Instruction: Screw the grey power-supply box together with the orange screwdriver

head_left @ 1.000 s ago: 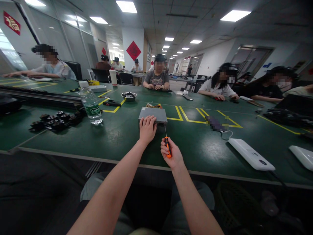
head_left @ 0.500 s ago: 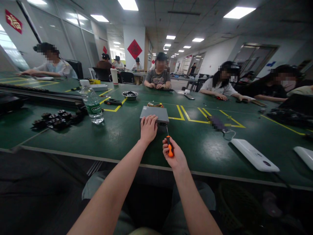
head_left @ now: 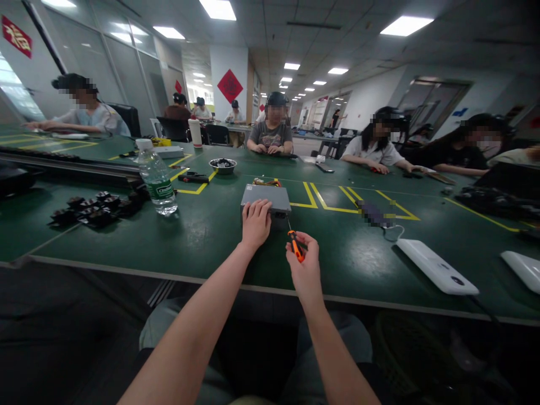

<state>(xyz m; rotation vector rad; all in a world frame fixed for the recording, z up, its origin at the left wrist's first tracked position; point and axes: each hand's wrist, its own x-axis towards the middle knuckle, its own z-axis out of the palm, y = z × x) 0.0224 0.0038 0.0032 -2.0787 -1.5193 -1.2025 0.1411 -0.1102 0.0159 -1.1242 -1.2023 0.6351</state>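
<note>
A grey metal computer power supply unit (head_left: 270, 196) sits on the green table, its coloured cables (head_left: 265, 182) bunched at the far side. My left hand (head_left: 255, 225) grips its near edge, with the fingers laid over the top face. In my right hand (head_left: 307, 256) is an orange and black screwdriver (head_left: 296, 245), held between thumb and fingers. The thin shaft points away from me and reaches the right end of the unit's near face, close to the power socket (head_left: 280, 214). The tip is too small to make out.
Left of the unit stand a water bottle (head_left: 157, 183) and several black parts (head_left: 90, 209). Beyond lie a black-handled tool (head_left: 194, 177) and a metal bowl (head_left: 222, 165) of small pieces. A white device (head_left: 436, 265) lies to the right. Several people sit around the table.
My right hand has turned around the screwdriver; its fingers sit differently and the handle now leans more to the right. My left hand and the power supply unit stay in place.
</note>
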